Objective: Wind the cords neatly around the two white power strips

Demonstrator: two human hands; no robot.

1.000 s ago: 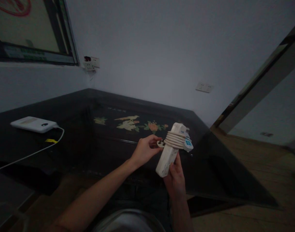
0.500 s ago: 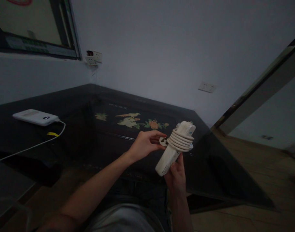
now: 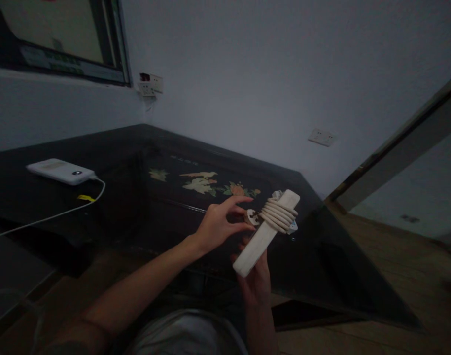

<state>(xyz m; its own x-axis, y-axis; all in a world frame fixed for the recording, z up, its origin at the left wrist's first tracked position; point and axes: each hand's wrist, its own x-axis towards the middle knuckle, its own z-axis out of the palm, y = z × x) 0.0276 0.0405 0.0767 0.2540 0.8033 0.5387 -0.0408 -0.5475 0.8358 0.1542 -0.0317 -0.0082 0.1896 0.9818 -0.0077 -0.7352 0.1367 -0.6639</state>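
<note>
A white power strip (image 3: 253, 249) is held at a slant above the table. Its pale cord (image 3: 279, 215) is wound in several turns around the strip's upper half. My right hand (image 3: 258, 278) grips the strip from below, its fingers partly hidden behind it. With thumb and fingers closed, my left hand (image 3: 221, 224) pinches the white plug (image 3: 252, 217) at the cord's end. The plug's metal prongs face the wound cord, close beside it.
On the dark glossy table (image 3: 166, 227) with a bird-and-flower pattern lies a white power bank-like device (image 3: 60, 171). A white cable (image 3: 44, 217) with a yellow tag (image 3: 86, 198) runs from it. Wall sockets (image 3: 321, 137) are behind the table.
The power strip has turned, showing more of its plain side, and its lower end has swung slightly left. My right hand has shifted left beneath it. My left hand still pinches the plug.
</note>
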